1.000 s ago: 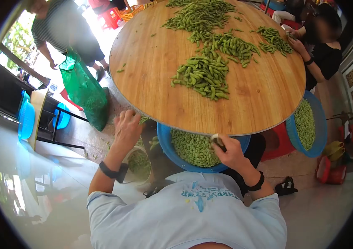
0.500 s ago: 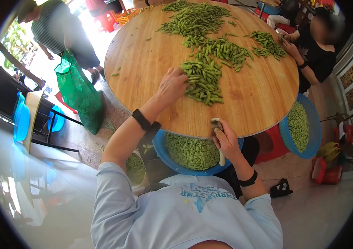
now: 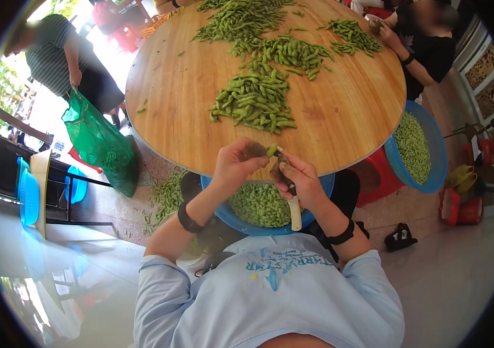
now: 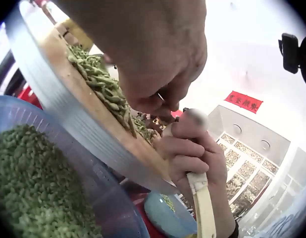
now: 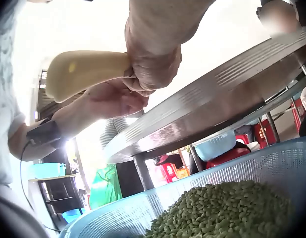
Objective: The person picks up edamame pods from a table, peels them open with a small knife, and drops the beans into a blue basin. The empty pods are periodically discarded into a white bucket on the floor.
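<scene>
In the head view my left hand (image 3: 234, 165) pinches a green soybean pod (image 3: 272, 151) at the near edge of the round table. My right hand (image 3: 306, 181) meets it there, gripping a tool by its cream handle (image 3: 296, 214), which points down toward my body. The tool's working end is mostly hidden by fingers. Handle (image 4: 204, 210) and curled right fingers (image 4: 185, 153) also show in the left wrist view. Below both hands sits a blue basin (image 3: 327, 188) of shelled green beans (image 3: 258, 207). A pile of pods (image 3: 255, 98) lies just beyond my hands.
More pods (image 3: 247, 23) cover the far side of the wooden table (image 3: 166, 110). To the right stand another blue basin (image 3: 437, 148) of beans and a red stool (image 3: 379, 180). A person (image 3: 55, 55) holds a green sack (image 3: 105, 148) at left; another (image 3: 427, 58) sits at right.
My left hand went from below the table edge up to the pod pile, then back toward me with a pod. My right hand rose slightly, and the two came together.
</scene>
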Available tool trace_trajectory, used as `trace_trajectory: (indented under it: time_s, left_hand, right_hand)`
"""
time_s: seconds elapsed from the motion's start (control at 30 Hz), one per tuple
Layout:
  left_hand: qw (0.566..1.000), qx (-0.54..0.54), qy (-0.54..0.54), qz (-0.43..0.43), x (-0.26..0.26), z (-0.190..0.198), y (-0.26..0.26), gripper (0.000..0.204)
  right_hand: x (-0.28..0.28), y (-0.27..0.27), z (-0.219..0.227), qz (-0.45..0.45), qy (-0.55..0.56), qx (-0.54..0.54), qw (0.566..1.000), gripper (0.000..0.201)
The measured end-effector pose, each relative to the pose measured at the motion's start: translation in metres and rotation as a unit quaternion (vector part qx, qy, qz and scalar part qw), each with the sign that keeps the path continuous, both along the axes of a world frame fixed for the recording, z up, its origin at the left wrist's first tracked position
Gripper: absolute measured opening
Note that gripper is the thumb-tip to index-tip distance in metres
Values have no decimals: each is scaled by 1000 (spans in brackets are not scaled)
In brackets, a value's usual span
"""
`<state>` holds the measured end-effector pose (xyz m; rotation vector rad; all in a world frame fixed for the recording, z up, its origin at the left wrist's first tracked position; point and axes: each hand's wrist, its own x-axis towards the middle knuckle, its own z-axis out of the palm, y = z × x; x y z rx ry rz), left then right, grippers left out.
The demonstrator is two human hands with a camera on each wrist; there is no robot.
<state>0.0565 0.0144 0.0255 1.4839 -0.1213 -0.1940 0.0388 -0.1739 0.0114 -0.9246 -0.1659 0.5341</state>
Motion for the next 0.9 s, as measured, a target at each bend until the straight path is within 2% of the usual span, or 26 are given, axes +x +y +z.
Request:
trace_trajectory:
  time_s: [0.07,0.17,0.53,0.7,0.8,0.83,0.9]
  left_hand:
    - [997,-45,57,9,-1,-2,0,21]
    - [995,-90,33,27,-4,-13,-5,23]
    - [999,-32,-7,43,-9,-17,-9,22]
    - [995,-47,-53,65,-14,-17,-13,19]
    - [995,-68,-38,55,-13,-16,-9,17]
    - [993,-116,10,17,-9,-22,-5,17]
    - [968,-221,109,-46,-6,-16,-1,16]
  right_hand:
    - [-2,0,-3,2,-15,-8,1000,37]
    - [-2,0,-6,11,-36,-15,999,39]
    - [-6,4,-6,16,-22,3,1000,41]
    - [-7,7,-8,-27,-45,-40,998,24]
    - [-9,10,-14,-54,-34,-47,997,19]
    - [-8,8,-12,-44,-45,-44,997,19]
    - [-8,2,-7,10,4,27,1000,20]
